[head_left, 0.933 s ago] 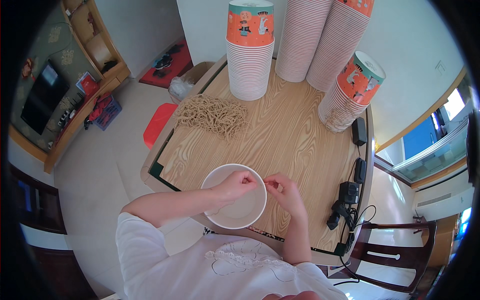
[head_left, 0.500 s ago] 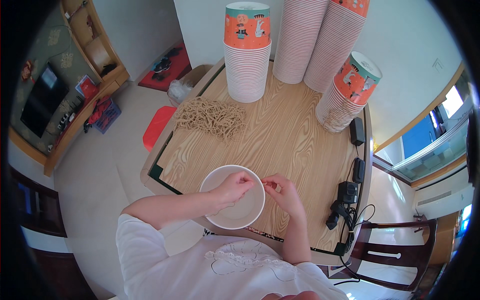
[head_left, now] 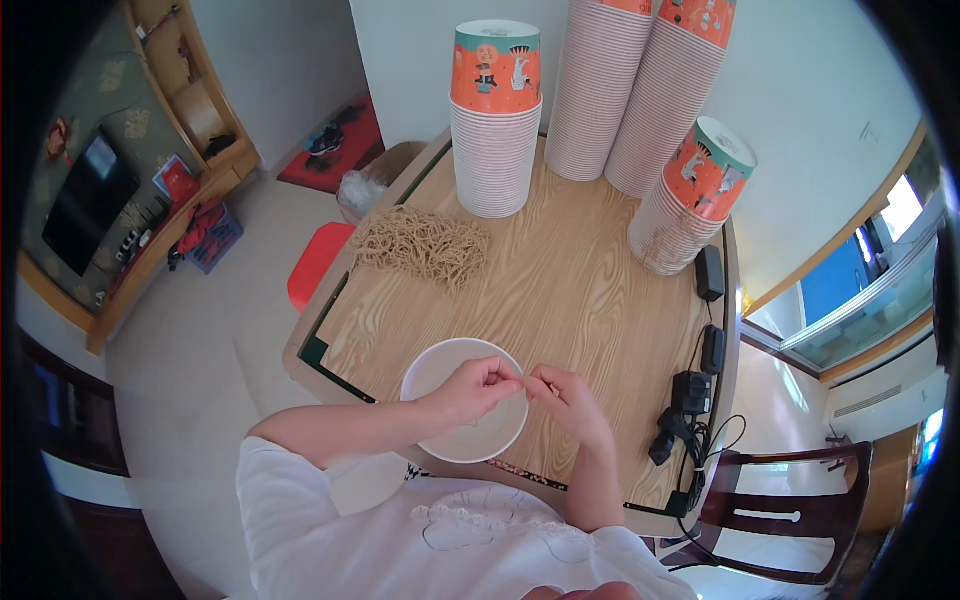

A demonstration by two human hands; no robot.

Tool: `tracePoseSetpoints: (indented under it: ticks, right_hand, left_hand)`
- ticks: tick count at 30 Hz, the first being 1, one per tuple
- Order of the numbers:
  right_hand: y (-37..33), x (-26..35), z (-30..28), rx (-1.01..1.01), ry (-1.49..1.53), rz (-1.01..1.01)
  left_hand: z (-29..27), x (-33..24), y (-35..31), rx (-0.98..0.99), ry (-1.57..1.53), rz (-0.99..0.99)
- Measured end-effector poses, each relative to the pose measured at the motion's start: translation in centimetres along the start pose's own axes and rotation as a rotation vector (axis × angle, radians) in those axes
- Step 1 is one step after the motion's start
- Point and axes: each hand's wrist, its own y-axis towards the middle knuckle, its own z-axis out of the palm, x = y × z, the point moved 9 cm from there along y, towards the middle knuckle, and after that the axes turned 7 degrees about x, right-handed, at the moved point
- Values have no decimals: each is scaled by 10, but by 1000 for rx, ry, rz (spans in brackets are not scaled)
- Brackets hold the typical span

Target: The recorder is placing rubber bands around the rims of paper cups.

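A white paper bucket (head_left: 432, 372), open end up, stands at the table's near edge in front of me. My left hand (head_left: 478, 388) reaches over its mouth, thumb and fingers pinched. Just beyond the bucket's right rim, my right hand (head_left: 570, 402) is pinched as well. The fingertips of both hands meet above that rim. Whatever lies between them is too small to make out. Farther off to the left on the table lies a loose heap of tan twisted paper cords (head_left: 425, 245).
Behind stand tall stacks of nested paper buckets (head_left: 492, 150), upside down, orange and teal on top. A shorter stack (head_left: 680, 215) leans at the right. Black power adapters (head_left: 690, 392) and cables line the right edge. A red stool (head_left: 318, 265) is left, a dark wooden chair (head_left: 785, 515) right.
My left hand has moved right, from over the bucket's inside to its right rim, where its fingertips now meet those of my right hand. The view has tilted slightly.
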Motion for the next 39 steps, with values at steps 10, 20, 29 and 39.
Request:
tracePoseSetpoints:
  ticks: [10,20,29,39]
  right_hand:
    - [-3,12,-4,-118,106,-161]
    - [1,7,-11,-179,57,-185]
    - [0,15,0,-57,-35,-144]
    - [-5,17,-6,-105,11,-221]
  left_hand:
    - [-3,4,-3,-2,-90,-71]
    - [-10,5,-2,-45,21,-83]
    - [-6,4,-1,-10,-40,-69]
    - [-5,3,-1,-4,-78,-67]
